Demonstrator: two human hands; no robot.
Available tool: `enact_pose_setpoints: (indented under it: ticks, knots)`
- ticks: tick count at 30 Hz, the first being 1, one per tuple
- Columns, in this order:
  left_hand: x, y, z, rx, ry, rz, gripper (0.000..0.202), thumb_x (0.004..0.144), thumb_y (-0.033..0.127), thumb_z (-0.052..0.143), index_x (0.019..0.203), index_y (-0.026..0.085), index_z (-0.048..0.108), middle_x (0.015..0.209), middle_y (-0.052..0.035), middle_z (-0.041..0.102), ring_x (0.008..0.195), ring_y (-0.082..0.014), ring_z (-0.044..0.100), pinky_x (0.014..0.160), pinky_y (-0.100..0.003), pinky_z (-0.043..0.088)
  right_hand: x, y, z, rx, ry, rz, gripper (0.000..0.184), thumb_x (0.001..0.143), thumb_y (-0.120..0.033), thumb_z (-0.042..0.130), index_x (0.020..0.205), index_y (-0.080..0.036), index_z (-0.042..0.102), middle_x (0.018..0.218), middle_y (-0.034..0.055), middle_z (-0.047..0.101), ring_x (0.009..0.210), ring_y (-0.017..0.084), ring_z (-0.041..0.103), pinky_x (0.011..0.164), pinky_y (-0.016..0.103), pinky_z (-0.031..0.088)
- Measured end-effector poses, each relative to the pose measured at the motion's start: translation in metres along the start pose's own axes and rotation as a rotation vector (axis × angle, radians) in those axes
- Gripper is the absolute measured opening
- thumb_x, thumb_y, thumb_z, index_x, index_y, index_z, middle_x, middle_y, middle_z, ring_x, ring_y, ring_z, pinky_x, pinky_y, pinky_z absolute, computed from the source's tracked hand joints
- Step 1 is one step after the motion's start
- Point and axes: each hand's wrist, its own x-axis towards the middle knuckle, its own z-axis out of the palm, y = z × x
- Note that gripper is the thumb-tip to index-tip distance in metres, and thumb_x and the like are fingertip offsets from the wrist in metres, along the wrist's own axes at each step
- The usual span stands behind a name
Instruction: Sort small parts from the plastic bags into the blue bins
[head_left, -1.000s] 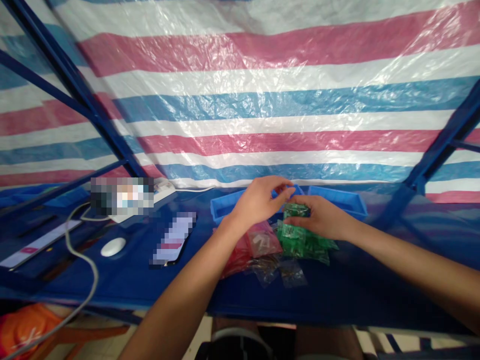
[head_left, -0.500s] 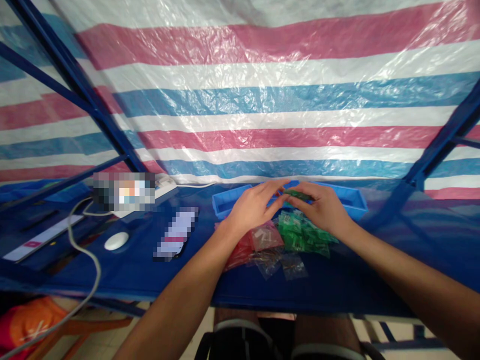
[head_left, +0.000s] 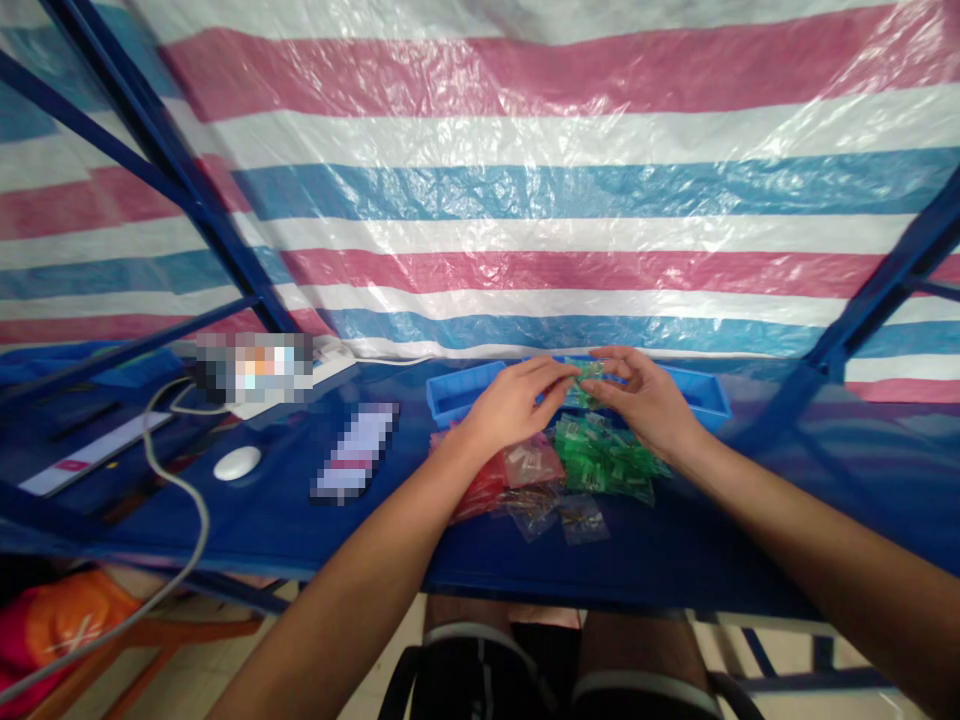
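Note:
Between my hands is a small green plastic bag [head_left: 584, 377], raised above the blue bins. My left hand [head_left: 517, 398] pinches its left edge with thumb and fingertips. From the other side, my right hand [head_left: 651, 402] grips the bag between thumb and index finger, the other fingers loosely curled. A pile of green bags [head_left: 604, 458] lies just below my right hand. Under my left forearm are red bags [head_left: 480, 488], partly covered, with a pinkish bag [head_left: 532, 462] on top. Clear bags [head_left: 583, 519] with small brownish pieces lie in front.
Behind my hands stand blue plastic bins [head_left: 459, 393], partly hidden. To the left lie a phone [head_left: 356, 452], a white oval mouse-like object [head_left: 237, 463] and a pale cable [head_left: 196, 500]. A blue metal frame [head_left: 225, 255] and striped sheeting [head_left: 555, 190] enclose the blue table [head_left: 510, 575].
The green bag now shows more of its face between my fingertips, where it was edge-on before. My right hand's fingers have lifted and spread slightly. The view has shifted a little.

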Motion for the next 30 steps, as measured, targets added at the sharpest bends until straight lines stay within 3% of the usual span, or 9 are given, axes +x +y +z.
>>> enact_pose_setpoints:
  ticks: [5, 8, 11, 16, 19, 22, 24, 26, 30]
  knots:
    - [-0.002, 0.001, 0.0, 0.046, -0.034, 0.038, 0.048, 0.102, 0.043, 0.069, 0.144, 0.021, 0.066, 0.127, -0.0126, 0.069, 0.12, -0.0254, 0.067, 0.107, -0.044, 0.057, 0.001, -0.003, -0.005, 0.12, 0.026, 0.11, 0.043, 0.072, -0.047, 0.098, 0.101, -0.023, 0.077, 0.126, 0.0058, 0.075, 0.085, 0.016, 0.072, 0.072, 0.029, 0.062]
    - [-0.001, -0.004, 0.002, 0.06, 0.003, 0.03, 0.033, 0.107, 0.038, 0.06, 0.132, 0.021, 0.074, 0.113, -0.0104, 0.069, 0.108, -0.0223, 0.067, 0.099, -0.04, 0.058, 0.0, -0.011, -0.004, 0.172, -0.023, 0.192, 0.04, 0.077, -0.05, 0.095, 0.102, -0.021, 0.082, 0.114, 0.0079, 0.08, 0.087, 0.018, 0.075, 0.074, 0.029, 0.063]
    - [0.0, -0.007, 0.004, 0.055, 0.084, -0.008, 0.032, 0.111, 0.036, 0.052, 0.122, 0.019, 0.077, 0.105, -0.0095, 0.068, 0.103, -0.021, 0.067, 0.094, -0.038, 0.057, -0.002, -0.017, -0.003, 0.202, -0.1, 0.193, 0.043, 0.086, -0.056, 0.086, 0.11, -0.02, 0.083, 0.105, 0.0087, 0.081, 0.093, 0.021, 0.076, 0.08, 0.032, 0.063]
    - [0.0, 0.0, 0.004, 0.034, 0.085, -0.057, 0.035, 0.111, 0.042, 0.052, 0.109, 0.018, 0.076, 0.1, -0.0086, 0.068, 0.1, -0.0212, 0.068, 0.093, -0.038, 0.058, -0.004, -0.012, -0.005, 0.031, -0.121, 0.083, 0.04, 0.077, -0.052, 0.095, 0.1, -0.023, 0.079, 0.085, 0.0036, 0.08, 0.074, 0.02, 0.072, 0.069, 0.033, 0.058]
    - [-0.001, 0.005, 0.004, 0.041, 0.073, -0.057, 0.039, 0.108, 0.047, 0.057, 0.133, 0.019, 0.068, 0.121, -0.0122, 0.069, 0.115, -0.0248, 0.068, 0.101, -0.043, 0.058, -0.003, -0.008, -0.008, 0.0, -0.085, 0.107, 0.039, 0.078, -0.053, 0.093, 0.095, -0.024, 0.075, 0.067, -0.0013, 0.071, 0.054, 0.014, 0.059, 0.053, 0.028, 0.047]
    - [-0.001, 0.006, 0.004, 0.029, 0.092, 0.02, 0.063, 0.101, 0.051, 0.069, 0.155, 0.025, 0.051, 0.151, -0.0161, 0.058, 0.141, -0.0293, 0.058, 0.117, -0.051, 0.052, -0.004, -0.011, -0.008, 0.101, -0.041, 0.17, 0.045, 0.078, -0.048, 0.095, 0.11, -0.026, 0.071, 0.055, -0.008, 0.059, 0.044, 0.01, 0.045, 0.044, 0.024, 0.033]
    - [0.0, 0.003, 0.003, 0.033, 0.08, 0.103, 0.055, 0.1, 0.046, 0.071, 0.149, 0.027, 0.057, 0.156, -0.0139, 0.056, 0.147, -0.0288, 0.053, 0.122, -0.053, 0.048, -0.004, -0.014, -0.007, 0.16, -0.028, 0.202, 0.055, 0.078, -0.046, 0.095, 0.123, -0.028, 0.069, 0.05, -0.0111, 0.051, 0.04, 0.009, 0.036, 0.042, 0.024, 0.027]
    - [0.001, 0.0, 0.003, 0.044, 0.065, 0.153, 0.032, 0.104, 0.037, 0.066, 0.135, 0.027, 0.068, 0.148, -0.0106, 0.064, 0.143, -0.0261, 0.057, 0.122, -0.052, 0.048, -0.005, -0.017, -0.006, 0.175, -0.027, 0.223, 0.06, 0.078, -0.045, 0.095, 0.129, -0.028, 0.068, 0.048, -0.0123, 0.046, 0.039, 0.008, 0.031, 0.04, 0.024, 0.023]
    - [0.002, -0.005, 0.004, 0.041, 0.085, 0.112, 0.021, 0.107, 0.028, 0.06, 0.123, 0.024, 0.073, 0.125, -0.0091, 0.076, 0.129, -0.0244, 0.064, 0.116, -0.05, 0.052, -0.008, -0.022, -0.004, 0.164, -0.047, 0.246, 0.044, 0.083, -0.056, 0.088, 0.11, -0.026, 0.074, 0.049, -0.0083, 0.045, 0.04, 0.01, 0.032, 0.039, 0.026, 0.023]
